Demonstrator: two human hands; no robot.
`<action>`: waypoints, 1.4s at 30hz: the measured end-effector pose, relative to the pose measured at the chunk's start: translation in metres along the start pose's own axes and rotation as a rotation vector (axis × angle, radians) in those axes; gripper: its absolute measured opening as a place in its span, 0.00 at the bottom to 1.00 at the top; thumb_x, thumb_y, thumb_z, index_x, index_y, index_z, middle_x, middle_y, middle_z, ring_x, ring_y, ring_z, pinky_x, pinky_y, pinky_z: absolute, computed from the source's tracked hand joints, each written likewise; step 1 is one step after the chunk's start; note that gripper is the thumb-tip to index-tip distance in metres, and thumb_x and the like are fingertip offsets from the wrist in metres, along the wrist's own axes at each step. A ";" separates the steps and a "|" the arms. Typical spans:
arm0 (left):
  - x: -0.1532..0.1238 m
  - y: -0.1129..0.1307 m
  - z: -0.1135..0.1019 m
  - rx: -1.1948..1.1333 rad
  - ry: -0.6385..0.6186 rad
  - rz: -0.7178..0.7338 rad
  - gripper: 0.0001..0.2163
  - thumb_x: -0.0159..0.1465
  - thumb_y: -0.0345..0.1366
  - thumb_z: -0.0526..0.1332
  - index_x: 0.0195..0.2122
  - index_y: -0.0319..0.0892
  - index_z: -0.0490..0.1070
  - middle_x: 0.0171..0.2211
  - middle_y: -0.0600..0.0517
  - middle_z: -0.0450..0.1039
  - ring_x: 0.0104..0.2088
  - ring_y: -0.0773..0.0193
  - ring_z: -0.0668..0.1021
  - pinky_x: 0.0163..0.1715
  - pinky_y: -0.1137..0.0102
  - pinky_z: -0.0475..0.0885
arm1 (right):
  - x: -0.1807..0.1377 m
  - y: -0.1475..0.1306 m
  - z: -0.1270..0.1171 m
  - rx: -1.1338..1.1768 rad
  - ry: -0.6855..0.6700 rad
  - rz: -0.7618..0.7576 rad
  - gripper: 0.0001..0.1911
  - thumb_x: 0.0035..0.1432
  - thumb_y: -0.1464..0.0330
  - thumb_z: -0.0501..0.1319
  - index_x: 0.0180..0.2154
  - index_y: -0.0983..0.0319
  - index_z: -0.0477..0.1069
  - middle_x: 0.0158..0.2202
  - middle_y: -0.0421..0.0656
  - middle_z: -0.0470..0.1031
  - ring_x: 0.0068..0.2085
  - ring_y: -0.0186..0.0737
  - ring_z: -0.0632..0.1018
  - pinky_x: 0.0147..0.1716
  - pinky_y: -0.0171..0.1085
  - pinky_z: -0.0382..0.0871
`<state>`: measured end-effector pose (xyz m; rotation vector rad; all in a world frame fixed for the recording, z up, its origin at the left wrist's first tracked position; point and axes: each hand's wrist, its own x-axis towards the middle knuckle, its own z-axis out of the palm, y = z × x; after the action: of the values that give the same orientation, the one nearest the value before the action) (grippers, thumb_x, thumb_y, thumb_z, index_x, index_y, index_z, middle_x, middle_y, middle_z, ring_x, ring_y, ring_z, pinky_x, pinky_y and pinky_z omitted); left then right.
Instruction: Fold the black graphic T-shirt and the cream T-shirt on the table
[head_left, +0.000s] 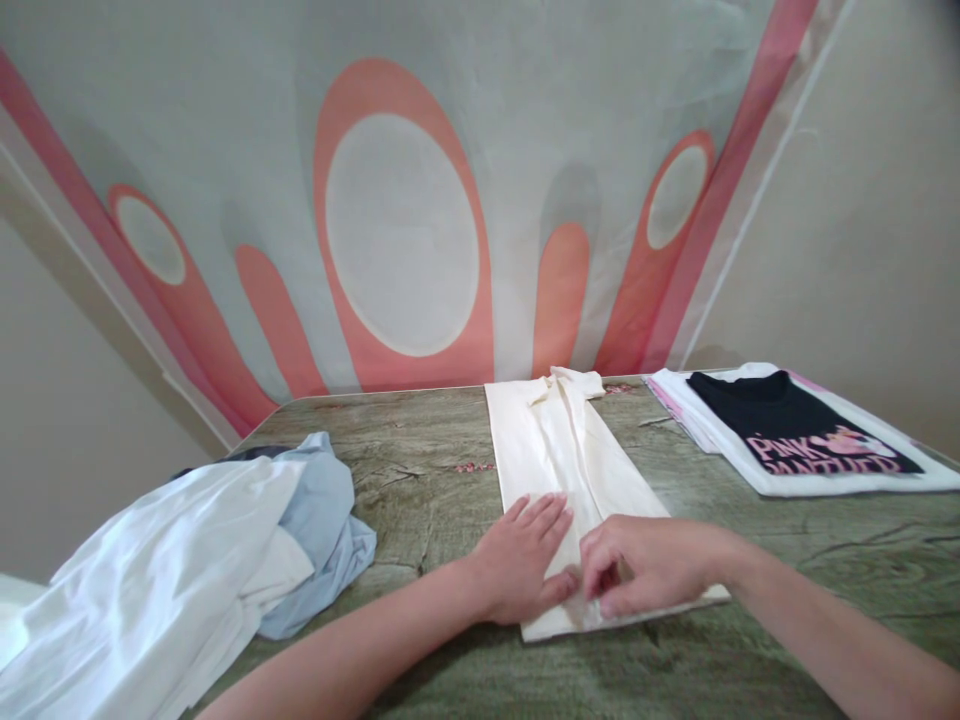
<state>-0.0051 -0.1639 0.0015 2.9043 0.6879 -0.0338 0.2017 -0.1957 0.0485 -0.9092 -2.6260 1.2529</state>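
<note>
A cream shirt (pixel 521 440) lies on the table in a long narrow fold, both sides turned in towards a seam down the middle. Its rumpled collar end points to the far edge. My left hand (pixel 525 560) rests flat on the near left part of the cloth, fingers stretched forward. Close beside it, my right hand (pixel 649 565) is closed, with curled fingertips on the fabric by the middle seam near the bottom edge. The exact pinch is partly hidden by the fingers.
At the left is a loose heap of clothes, a white garment (pixel 172 560) over a light blue one (pixel 330 520). A folded stack at the right has a black printed T-shirt (pixel 795 410) on top. The wooden-look table (pixel 420 500) meets a patterned backdrop (pixel 405 230).
</note>
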 end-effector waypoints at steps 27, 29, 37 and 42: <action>0.021 -0.030 -0.039 -0.404 0.269 -0.134 0.21 0.69 0.40 0.37 0.45 0.38 0.68 0.44 0.45 0.71 0.46 0.61 0.72 0.48 0.66 0.65 | 0.029 0.043 0.021 -0.406 0.663 0.012 0.11 0.57 0.74 0.54 0.40 0.63 0.72 0.41 0.48 0.73 0.48 0.43 0.69 0.49 0.46 0.64; 0.036 -0.044 -0.026 -0.282 0.273 -0.149 0.20 0.68 0.39 0.38 0.53 0.38 0.61 0.52 0.44 0.65 0.53 0.60 0.67 0.53 0.65 0.60 | 0.032 0.033 0.027 -0.437 0.633 0.021 0.13 0.58 0.71 0.54 0.45 0.64 0.71 0.44 0.49 0.72 0.50 0.44 0.68 0.52 0.47 0.61; 0.071 -0.077 0.005 0.038 0.119 -0.140 0.28 0.67 0.45 0.40 0.62 0.29 0.46 0.64 0.40 0.43 0.63 0.59 0.48 0.60 0.64 0.45 | 0.038 0.024 0.050 -0.470 0.388 0.142 0.33 0.60 0.56 0.51 0.62 0.66 0.50 0.63 0.53 0.49 0.63 0.49 0.51 0.60 0.49 0.45; 0.090 -0.104 0.008 0.081 0.117 -0.272 0.31 0.66 0.50 0.36 0.63 0.31 0.42 0.64 0.41 0.38 0.64 0.57 0.45 0.60 0.62 0.43 | 0.038 0.025 0.051 -0.460 0.356 0.168 0.32 0.61 0.58 0.50 0.63 0.63 0.47 0.65 0.51 0.43 0.64 0.49 0.47 0.61 0.49 0.44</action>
<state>0.0287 -0.0333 -0.0269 2.8833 1.1231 0.0785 0.1665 -0.1972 -0.0094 -1.2993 -2.6150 0.4408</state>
